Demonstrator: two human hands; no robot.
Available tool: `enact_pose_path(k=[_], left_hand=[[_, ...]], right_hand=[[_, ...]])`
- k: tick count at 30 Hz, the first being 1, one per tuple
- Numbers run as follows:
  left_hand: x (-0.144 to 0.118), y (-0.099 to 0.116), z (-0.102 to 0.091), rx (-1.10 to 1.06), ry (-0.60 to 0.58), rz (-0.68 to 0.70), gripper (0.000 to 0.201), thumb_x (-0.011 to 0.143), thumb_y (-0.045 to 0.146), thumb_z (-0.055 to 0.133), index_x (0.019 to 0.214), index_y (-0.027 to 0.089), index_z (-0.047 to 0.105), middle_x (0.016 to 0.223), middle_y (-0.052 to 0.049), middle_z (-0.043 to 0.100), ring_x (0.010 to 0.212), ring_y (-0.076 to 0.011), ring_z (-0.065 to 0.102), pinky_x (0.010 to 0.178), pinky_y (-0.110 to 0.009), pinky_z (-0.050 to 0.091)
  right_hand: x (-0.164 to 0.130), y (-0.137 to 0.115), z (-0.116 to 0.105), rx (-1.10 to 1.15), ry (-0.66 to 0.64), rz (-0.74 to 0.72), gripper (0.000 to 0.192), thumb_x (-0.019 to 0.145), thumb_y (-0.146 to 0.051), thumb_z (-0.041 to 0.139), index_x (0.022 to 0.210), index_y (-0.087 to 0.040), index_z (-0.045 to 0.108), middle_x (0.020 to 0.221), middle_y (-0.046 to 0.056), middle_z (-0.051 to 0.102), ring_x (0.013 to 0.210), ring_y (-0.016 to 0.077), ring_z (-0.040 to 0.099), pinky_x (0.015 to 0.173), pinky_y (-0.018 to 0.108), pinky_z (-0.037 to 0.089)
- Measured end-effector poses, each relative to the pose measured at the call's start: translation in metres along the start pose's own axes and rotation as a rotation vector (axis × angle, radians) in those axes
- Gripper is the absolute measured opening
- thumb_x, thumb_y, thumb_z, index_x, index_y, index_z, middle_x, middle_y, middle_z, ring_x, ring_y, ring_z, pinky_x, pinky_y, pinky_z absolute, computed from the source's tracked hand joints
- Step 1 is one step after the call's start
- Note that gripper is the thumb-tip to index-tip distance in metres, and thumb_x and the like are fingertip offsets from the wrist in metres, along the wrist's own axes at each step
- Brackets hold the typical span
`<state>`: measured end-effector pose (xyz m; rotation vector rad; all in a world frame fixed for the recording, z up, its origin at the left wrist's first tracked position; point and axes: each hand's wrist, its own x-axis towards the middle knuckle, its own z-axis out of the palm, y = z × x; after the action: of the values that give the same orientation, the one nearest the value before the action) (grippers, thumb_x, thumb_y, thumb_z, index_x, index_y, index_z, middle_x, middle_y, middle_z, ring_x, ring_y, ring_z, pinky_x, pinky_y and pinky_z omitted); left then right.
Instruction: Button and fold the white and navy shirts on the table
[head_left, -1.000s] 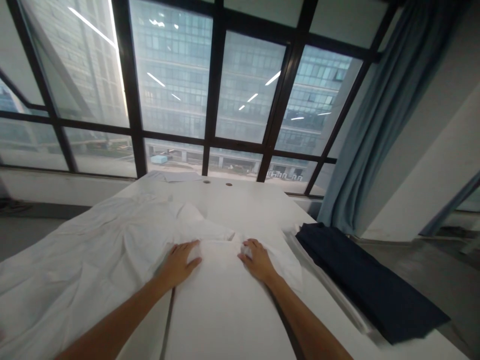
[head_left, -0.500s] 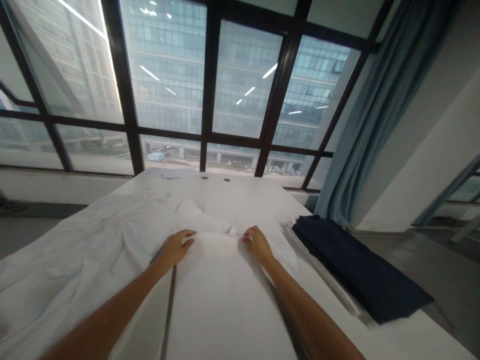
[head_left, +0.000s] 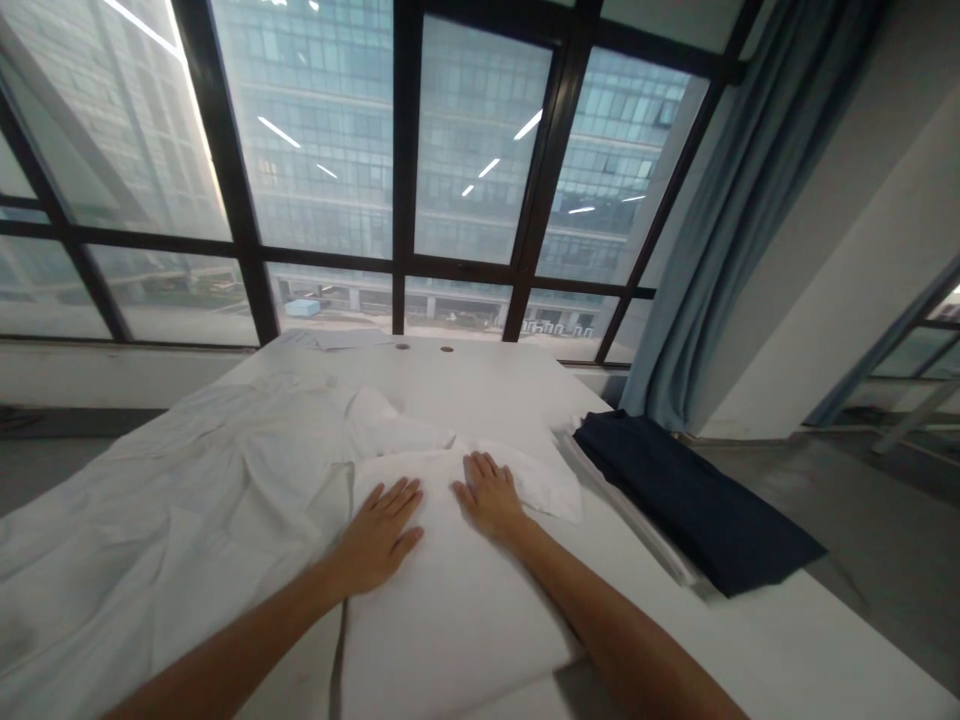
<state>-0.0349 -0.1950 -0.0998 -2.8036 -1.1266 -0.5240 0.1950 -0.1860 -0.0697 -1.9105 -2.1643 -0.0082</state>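
A smooth white cloth (head_left: 450, 620) lies in front of me, its near edge showing towards the bottom. My left hand (head_left: 382, 538) rests palm down on its left part, fingers stretched out. Close to the far edge, my right hand (head_left: 489, 495) also lies flat, fingers extended. White fabric (head_left: 553, 488) sticks out to the right beyond that hand; whether it belongs to the same cloth, I cannot tell. Both hands touch the cloth without gripping it. Loose, wrinkled white fabric (head_left: 225, 480) spreads along the left side.
On the right of the white table (head_left: 510, 375) lies a folded dark navy cloth (head_left: 690, 495) on top of something white. Papers (head_left: 349, 340) are at the far edge, beside two round holes. Windows and a blue curtain (head_left: 705, 260) stand behind.
Both hands have let go of the cloth's far edge and now lie flat on it. The left hand has moved inward and nearer. The cloth's near edge has come into view.
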Motion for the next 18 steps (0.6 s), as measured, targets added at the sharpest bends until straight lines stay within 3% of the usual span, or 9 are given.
enact_pose_path(k=[4, 7, 11, 18], left_hand=[[-0.004, -0.004, 0.007, 0.021, 0.000, -0.026, 0.054, 0.098, 0.046, 0.028, 0.143, 0.021, 0.040, 0.150, -0.006, 0.036, 0.139, -0.0221, 0.030, 0.114, -0.043, 0.023], [-0.002, -0.003, 0.008, 0.034, 0.027, -0.040, 0.053, 0.097, 0.046, 0.029, 0.142, 0.021, 0.043, 0.148, -0.006, 0.038, 0.139, -0.0225, 0.032, 0.114, -0.044, 0.023], [-0.002, 0.002, 0.008, 0.048, 0.045, -0.077, 0.050, 0.096, 0.045, 0.032, 0.139, 0.023, 0.047, 0.147, -0.006, 0.041, 0.138, -0.0226, 0.034, 0.114, -0.045, 0.023], [-0.002, 0.003, 0.001, -0.074, 0.047, -0.142, 0.046, 0.096, 0.040, 0.030, 0.131, 0.022, 0.055, 0.143, -0.006, 0.047, 0.135, -0.0222, 0.038, 0.113, -0.049, 0.025]], right_hand=[[-0.019, 0.002, -0.007, -0.041, 0.049, 0.148, 0.058, 0.096, -0.043, 0.032, 0.143, -0.010, 0.035, 0.147, 0.017, 0.036, 0.136, 0.0271, 0.030, 0.108, 0.042, 0.026], [-0.042, 0.006, -0.026, -0.076, -0.066, 0.306, 0.062, 0.092, -0.051, 0.038, 0.131, -0.005, 0.050, 0.129, 0.024, 0.053, 0.120, 0.0336, 0.048, 0.095, 0.044, 0.039], [-0.068, 0.013, -0.041, -0.027, -0.219, 0.331, 0.061, 0.091, -0.055, 0.038, 0.114, -0.004, 0.062, 0.116, 0.025, 0.060, 0.109, 0.0349, 0.057, 0.089, 0.043, 0.044], [-0.057, 0.016, -0.056, 0.310, -0.298, 0.399, 0.046, 0.087, -0.033, 0.053, 0.121, -0.003, 0.056, 0.126, 0.022, 0.058, 0.112, 0.0266, 0.057, 0.087, 0.029, 0.045]])
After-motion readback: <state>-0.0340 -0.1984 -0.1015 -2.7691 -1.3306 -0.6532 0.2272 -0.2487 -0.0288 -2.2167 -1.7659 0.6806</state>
